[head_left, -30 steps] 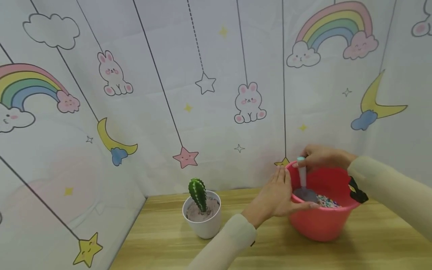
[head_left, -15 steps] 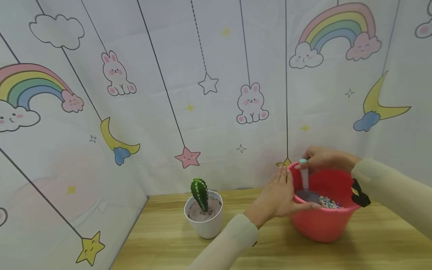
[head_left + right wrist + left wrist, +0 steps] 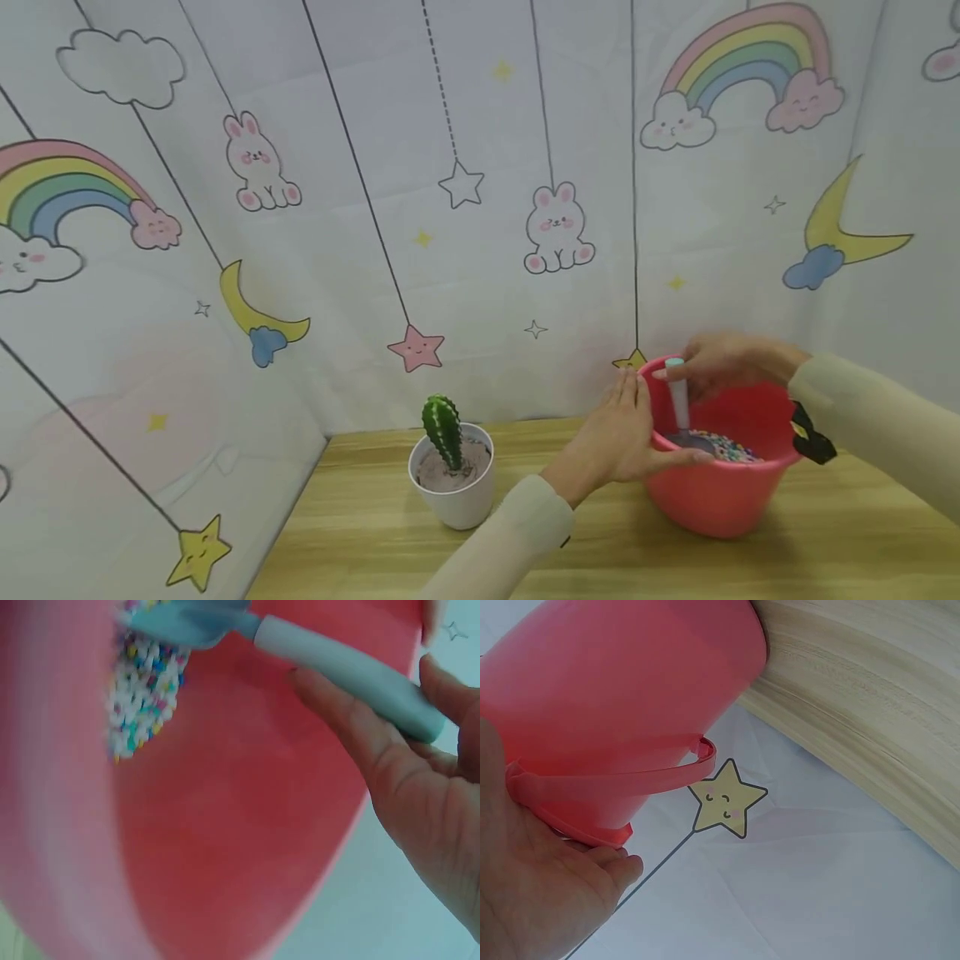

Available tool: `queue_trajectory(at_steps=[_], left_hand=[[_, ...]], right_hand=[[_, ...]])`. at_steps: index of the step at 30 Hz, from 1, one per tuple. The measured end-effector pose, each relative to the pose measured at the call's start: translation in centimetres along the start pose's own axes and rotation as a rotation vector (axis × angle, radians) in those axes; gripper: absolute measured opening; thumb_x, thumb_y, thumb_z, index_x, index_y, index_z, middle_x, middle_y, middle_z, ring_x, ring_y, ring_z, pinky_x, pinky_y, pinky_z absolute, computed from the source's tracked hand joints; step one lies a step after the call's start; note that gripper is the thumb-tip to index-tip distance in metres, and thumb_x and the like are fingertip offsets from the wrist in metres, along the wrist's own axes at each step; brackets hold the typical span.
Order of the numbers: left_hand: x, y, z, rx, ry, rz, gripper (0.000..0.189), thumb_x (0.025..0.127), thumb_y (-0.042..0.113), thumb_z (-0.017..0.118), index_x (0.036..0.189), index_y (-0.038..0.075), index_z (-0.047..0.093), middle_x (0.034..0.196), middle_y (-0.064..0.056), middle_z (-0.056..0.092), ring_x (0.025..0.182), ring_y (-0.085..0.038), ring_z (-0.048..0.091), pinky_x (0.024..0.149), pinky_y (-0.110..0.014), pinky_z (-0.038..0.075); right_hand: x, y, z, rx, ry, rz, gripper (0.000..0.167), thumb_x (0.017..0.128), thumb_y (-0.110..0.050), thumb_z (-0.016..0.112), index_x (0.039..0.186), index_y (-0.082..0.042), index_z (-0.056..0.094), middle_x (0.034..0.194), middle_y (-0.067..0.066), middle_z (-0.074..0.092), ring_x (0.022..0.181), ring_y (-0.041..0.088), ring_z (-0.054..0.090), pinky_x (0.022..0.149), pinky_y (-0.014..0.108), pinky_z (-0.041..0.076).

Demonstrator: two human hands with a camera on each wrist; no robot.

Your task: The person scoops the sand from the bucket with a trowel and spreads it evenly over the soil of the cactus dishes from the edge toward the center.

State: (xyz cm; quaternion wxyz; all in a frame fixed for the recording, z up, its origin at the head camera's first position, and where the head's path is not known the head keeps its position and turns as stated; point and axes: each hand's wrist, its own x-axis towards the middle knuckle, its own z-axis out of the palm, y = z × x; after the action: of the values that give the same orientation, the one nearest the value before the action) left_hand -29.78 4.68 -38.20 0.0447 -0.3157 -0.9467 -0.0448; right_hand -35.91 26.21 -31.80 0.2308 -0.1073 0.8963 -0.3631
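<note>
My left hand (image 3: 611,437) rests on a pink bucket (image 3: 712,500). Its straight fingers lie against the left side and its thumb stretches along the near rim. In the left wrist view, the fingertips touch the rim below the bucket's handle strap (image 3: 615,782). My right hand (image 3: 727,362) reaches over the bucket and grips a hand trowel (image 3: 678,396) by its pale handle, thumb on one side and fingers on the other. The grey blade (image 3: 180,622) is among small multicoloured beads (image 3: 142,705) in the bucket; part of it is hidden.
A white pot (image 3: 459,507) with a green cactus (image 3: 442,429) stands left of the bucket on the wood-grain table (image 3: 360,533). A printed cloth wall (image 3: 480,292) runs close behind them. A black item (image 3: 813,437) shows at the bucket's right rim, by the right sleeve.
My right hand has moved slightly to the right and down with the trowel. Less of the blade shows and more beads are visible. The left hand holds its place on the bucket.
</note>
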Motion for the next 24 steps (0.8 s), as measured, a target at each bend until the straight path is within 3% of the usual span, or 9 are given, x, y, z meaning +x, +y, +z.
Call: queue_trajectory(at_steps=[15, 24], left_hand=[[0.0, 0.3, 0.3, 0.031, -0.009, -0.003, 0.121, 0.085, 0.097, 0.030, 0.170, 0.012, 0.010, 0.179, -0.006, 0.011, 0.167, -0.026, 0.013, 0.132, -0.028, 0.026], [0.0, 0.1, 0.3, 0.019, 0.007, -0.008, 0.122, 0.085, 0.097, 0.031, 0.170, 0.011, 0.013, 0.179, -0.006, 0.010, 0.167, -0.026, 0.012, 0.131, -0.029, 0.028]], right_hand=[[-0.6, 0.4, 0.6, 0.042, -0.066, -0.066, 0.044, 0.106, -0.024, 0.065, 0.134, 0.009, 0.062, 0.113, 0.020, 0.079, 0.099, 0.031, 0.080, 0.094, 0.048, 0.064], [-1.2, 0.0, 0.4, 0.068, -0.058, -0.066, 0.048, 0.108, -0.029, 0.061, 0.134, 0.010, 0.061, 0.109, 0.016, 0.080, 0.098, 0.032, 0.080, 0.090, 0.047, 0.066]])
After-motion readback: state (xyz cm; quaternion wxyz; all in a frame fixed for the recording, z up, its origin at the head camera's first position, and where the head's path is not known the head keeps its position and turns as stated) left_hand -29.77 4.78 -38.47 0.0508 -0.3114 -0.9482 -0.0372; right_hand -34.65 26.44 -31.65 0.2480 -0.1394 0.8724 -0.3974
